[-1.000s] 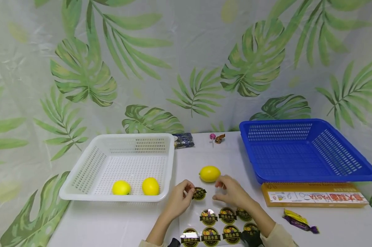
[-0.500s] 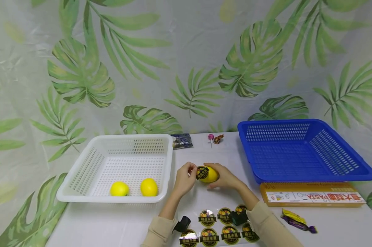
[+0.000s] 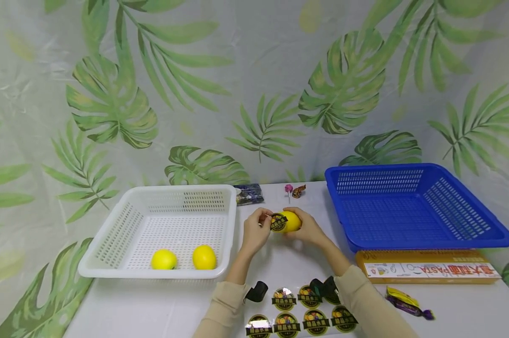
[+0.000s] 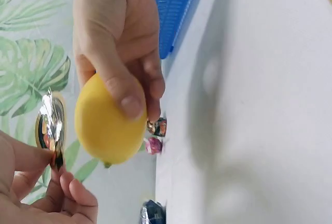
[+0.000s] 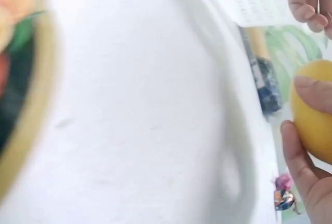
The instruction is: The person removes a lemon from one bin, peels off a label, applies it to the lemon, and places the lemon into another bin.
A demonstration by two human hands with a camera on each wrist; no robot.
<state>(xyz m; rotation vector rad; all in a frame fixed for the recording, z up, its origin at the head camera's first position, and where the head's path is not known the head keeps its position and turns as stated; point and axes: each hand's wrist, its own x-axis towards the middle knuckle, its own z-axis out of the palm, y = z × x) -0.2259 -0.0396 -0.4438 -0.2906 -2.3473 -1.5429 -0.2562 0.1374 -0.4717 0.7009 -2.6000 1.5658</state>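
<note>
My left hand (image 3: 255,233) pinches the edge of a round black and gold sticker (image 3: 278,222) between thumb and fingertips. In the left wrist view the sticker (image 4: 51,128) stands edge-on beside the lemon (image 4: 106,123), with a gap between them. My right hand (image 3: 311,230) grips that lemon (image 3: 294,221), thumb on one side and fingers round the other, above the table. The right wrist view has the lemon (image 5: 314,125) cut off at the edge. On the table below the wrists lies a clear sheet of matching stickers (image 3: 286,324), partly covered by the right sleeve and a black wrist mount.
A white basket (image 3: 233,234) with two lemons (image 3: 204,257) stands at left. At right are a blue basket (image 3: 351,234), a pasta box (image 3: 431,272) and a wrapped candy (image 3: 408,303). Behind my hands lie a dark packet (image 3: 249,193), a lollipop (image 3: 289,188) and a small wrapped candy (image 3: 299,190).
Both hands have moved forward, away from the sticker sheet. My right hand has taken hold of the lemon and lifted it, while the left has brought the sticker up beside it.
</note>
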